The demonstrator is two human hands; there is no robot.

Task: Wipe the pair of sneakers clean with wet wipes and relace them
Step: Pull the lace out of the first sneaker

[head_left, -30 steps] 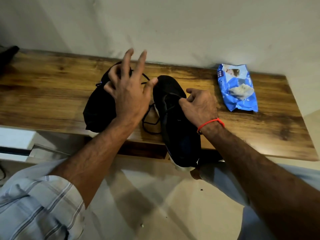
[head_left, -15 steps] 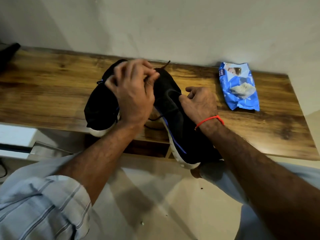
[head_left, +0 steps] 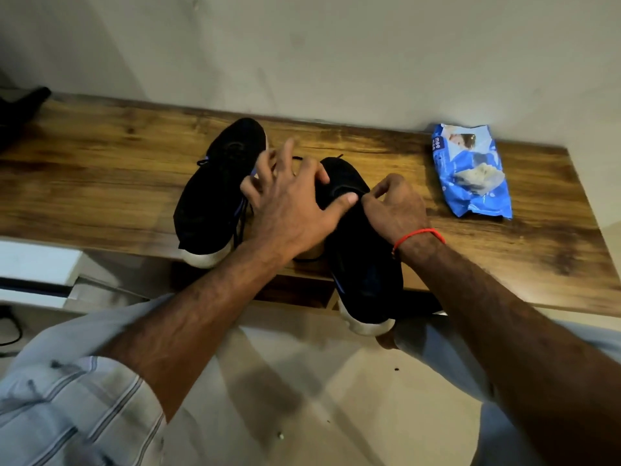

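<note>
Step in hand, by judgement: work on the laces, either removal or relacing; wiping looked not yet begun. 2 black sneakers lay on the wooden bench (head_left: pixel 100 183). The left sneaker (head_left: pixel 215 190) sat left of the right sneaker (head_left: pixel 363 264), whose heel overhung the bench's front edge. The left hand (head_left: pixel 292 210) hovered over the right sneaker, fingers spread, gripping nothing visible. The right hand (head_left: pixel 393 210) pinched at its collar; whether it held lace (head_left: pixel 240 227) could not be told. The next move likely calls for a firm catch of the loose lace end. The wipes packet (head_left: pixel 470 176) lay right of that sneaker, well apart; contents unseen.
</note>
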